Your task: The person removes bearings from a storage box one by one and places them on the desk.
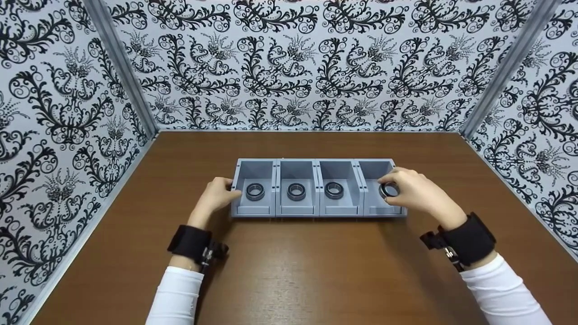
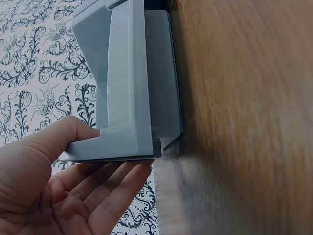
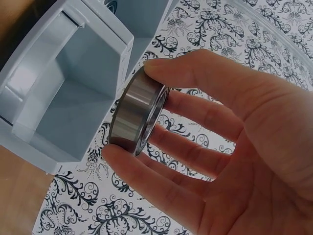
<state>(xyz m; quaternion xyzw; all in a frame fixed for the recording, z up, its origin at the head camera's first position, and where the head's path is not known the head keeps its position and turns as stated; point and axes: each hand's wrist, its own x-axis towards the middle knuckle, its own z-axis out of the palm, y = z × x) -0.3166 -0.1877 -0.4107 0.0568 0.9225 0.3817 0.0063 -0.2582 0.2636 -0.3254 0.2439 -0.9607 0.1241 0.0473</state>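
Four-walled grey bins [image 1: 295, 211] stand joined in a row on the table. My left hand [image 1: 220, 194] holds the left end of the row; in the left wrist view its thumb lies over the side wall of the end bin [image 2: 117, 139] and its fingers are against the outside. My right hand [image 1: 415, 189] pinches a ball bearing [image 3: 134, 110] by its rim between thumb and fingertips, over the rightmost bin [image 1: 372, 169]. One bearing lies flat in each other bin: the left bearing [image 1: 255, 192], the middle bearing [image 1: 296, 192] and the bearing [image 1: 334, 190] beside the rightmost bin.
The brown wooden table [image 1: 280, 266] extends around the bins. Patterned panels [image 1: 293, 67] enclose its back and sides, with grey posts at the corners. A black strap with a camera is on each wrist.
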